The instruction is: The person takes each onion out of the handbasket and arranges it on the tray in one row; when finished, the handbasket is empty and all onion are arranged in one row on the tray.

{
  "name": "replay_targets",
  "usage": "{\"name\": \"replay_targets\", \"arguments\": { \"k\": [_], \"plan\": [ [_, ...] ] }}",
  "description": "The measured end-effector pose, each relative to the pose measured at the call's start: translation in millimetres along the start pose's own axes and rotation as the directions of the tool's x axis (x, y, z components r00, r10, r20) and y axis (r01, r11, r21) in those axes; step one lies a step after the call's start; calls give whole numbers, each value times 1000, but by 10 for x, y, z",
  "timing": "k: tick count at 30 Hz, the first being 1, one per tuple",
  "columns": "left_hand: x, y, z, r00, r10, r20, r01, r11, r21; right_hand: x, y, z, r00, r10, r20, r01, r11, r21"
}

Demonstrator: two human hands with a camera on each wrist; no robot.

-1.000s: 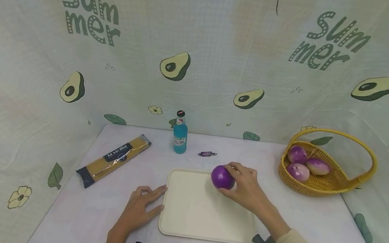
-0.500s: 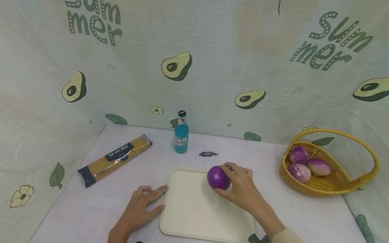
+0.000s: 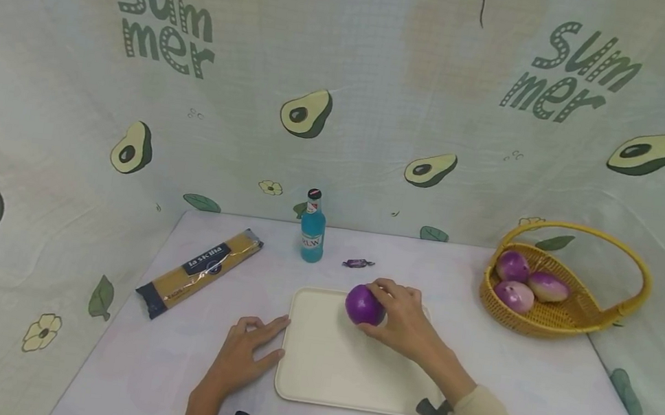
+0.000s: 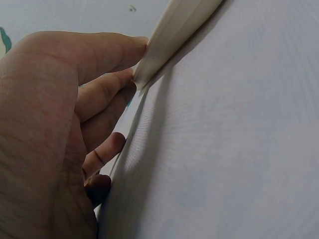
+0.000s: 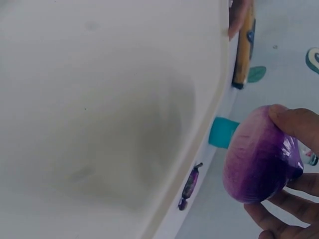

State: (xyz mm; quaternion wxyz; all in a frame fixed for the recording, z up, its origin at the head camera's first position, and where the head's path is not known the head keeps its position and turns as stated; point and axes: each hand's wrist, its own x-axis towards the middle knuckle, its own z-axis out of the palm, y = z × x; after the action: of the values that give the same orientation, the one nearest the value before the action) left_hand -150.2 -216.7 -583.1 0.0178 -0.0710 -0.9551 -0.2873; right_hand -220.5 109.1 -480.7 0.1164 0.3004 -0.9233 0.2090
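Observation:
My right hand [image 3: 402, 320] pinches a round purple vegetable that looks like an onion [image 3: 365, 305], above the back part of the cream tray [image 3: 339, 406]. The right wrist view shows the onion [image 5: 261, 157] paler pink on one side and dark purple on the other, thumb and fingers around it. At the tray's left side, my left hand [image 3: 242, 356] touches the rim with thumb and fingertips. In the left wrist view, the fingertips of that hand [image 4: 55, 109] meet the tray edge [image 4: 172, 37], other fingers bent loosely.
A yellow wicker basket [image 3: 579, 328] with several similar purple vegetables stands at the right. Behind the tray are a blue bottle [image 3: 312, 236] and a wrapped candy [image 3: 358, 263]. A pasta packet [image 3: 200, 274] lies at the left. A printed cloth [image 3: 376, 54] hangs behind the table.
My right hand has moved slightly left over the tray with the onion in its grip. The left hand keeps its place at the rim. The head view has shifted a little.

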Motion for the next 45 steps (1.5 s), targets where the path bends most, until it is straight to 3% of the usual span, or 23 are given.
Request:
{"name": "replay_targets", "arguments": {
  "k": [11, 22, 34, 45],
  "plan": [
    [16, 8, -5, 1000, -11, 6, 11, 1000, -3, 77, -70, 49, 1000, -2, 9, 2, 999, 39],
    [29, 11, -6, 998, 48, -49, -47, 999, 20, 157, -89, 158, 1000, -22, 0, 22, 999, 38],
    [24, -14, -13, 999, 35, -21, -35, 999, 12, 220, -166, 249, 999, -1, 44, -1, 998, 62],
    [-2, -36, 11, 1000, 27, -4, -27, 1000, -3, 287, -225, 381, 997, -34, 64, 31, 998, 54]
  ]
}}
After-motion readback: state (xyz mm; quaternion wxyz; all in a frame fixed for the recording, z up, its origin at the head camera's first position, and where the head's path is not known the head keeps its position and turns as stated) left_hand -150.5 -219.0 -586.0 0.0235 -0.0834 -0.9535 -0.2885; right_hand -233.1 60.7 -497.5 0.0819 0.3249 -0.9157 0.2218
